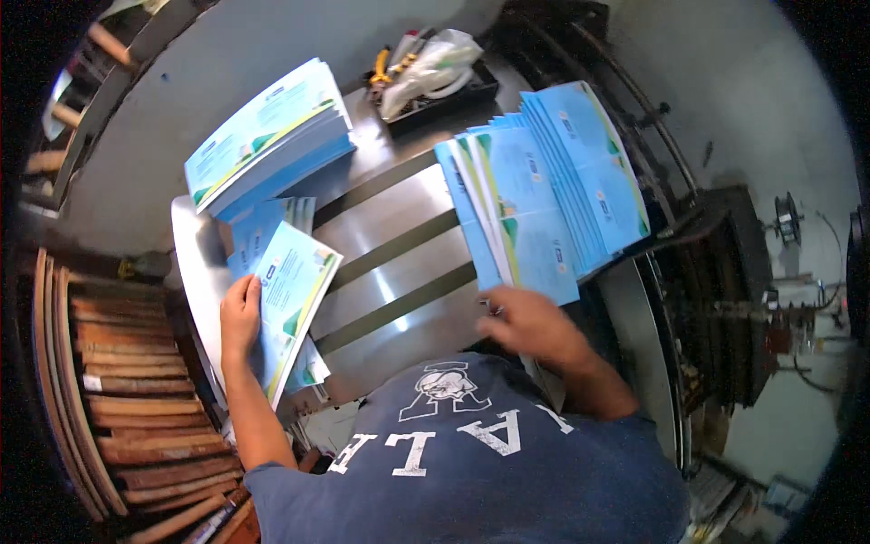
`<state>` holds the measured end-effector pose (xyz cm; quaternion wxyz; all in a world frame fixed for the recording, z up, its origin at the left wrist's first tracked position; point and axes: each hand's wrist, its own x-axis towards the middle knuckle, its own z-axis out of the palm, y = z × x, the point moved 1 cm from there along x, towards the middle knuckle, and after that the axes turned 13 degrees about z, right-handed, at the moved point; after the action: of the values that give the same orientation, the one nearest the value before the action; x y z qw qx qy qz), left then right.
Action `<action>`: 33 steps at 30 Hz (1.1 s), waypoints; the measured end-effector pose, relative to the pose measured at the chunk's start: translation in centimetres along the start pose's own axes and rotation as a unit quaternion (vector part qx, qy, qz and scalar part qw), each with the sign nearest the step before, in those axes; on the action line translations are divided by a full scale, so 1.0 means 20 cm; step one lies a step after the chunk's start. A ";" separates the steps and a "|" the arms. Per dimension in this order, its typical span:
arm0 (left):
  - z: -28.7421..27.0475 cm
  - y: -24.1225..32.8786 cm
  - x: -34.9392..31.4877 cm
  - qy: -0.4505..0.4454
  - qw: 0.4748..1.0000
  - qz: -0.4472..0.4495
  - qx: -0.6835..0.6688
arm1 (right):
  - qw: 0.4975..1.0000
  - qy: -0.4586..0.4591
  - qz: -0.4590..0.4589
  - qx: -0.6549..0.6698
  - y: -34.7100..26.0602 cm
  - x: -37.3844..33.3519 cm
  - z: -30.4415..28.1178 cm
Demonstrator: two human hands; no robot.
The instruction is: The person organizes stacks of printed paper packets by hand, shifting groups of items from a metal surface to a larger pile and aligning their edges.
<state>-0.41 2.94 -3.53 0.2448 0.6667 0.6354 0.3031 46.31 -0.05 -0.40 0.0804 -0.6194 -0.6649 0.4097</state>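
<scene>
My left hand (240, 317) grips the edge of a light blue booklet (294, 281) with a green and yellow band, fingers closed over its left side. The booklet lies at a slant over other blue printed sheets (256, 231) on the left of the metal table. Close to the near end of the right-hand row of blue booklets (535, 204), my right hand (535, 328) is curled and slightly blurred. A small dark, shiny bit shows at its fingertips, too small to name. The row on the right is fanned out in overlapping layers.
A tall stack of blue booklets (272, 127) stands at the far left of the slotted metal table (390, 290). Behind it sits a black tray (444, 100) with pliers and a plastic bag. A wooden slatted rack (145, 381) is at lower left; dark machinery (716, 290) borders the right.
</scene>
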 end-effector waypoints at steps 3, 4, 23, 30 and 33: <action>0.10 -0.16 -0.04 0.004 0.960 0.029 0.279 | 0.939 0.264 0.219 -0.016 0.19 -0.04 -0.15; 0.14 -0.17 -0.03 0.013 0.955 0.024 0.294 | 0.902 0.369 0.212 -0.076 0.32 -0.05 -0.14; 0.96 1.07 0.32 -0.009 0.868 0.495 -0.041 | 0.951 0.234 -0.072 0.186 -0.17 -0.17 0.04; 0.84 0.97 0.30 0.049 0.829 0.519 -0.203 | 0.940 -0.003 -0.095 0.326 -0.23 -0.12 -0.09; 0.92 0.86 0.23 0.057 0.838 0.527 -0.129 | 0.955 -0.056 -0.058 0.284 -0.23 -0.11 -0.10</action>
<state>24.88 7.37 -3.61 0.0952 0.8448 0.1566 0.5027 44.40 -0.66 4.74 0.2390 -0.5075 -0.5593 0.6103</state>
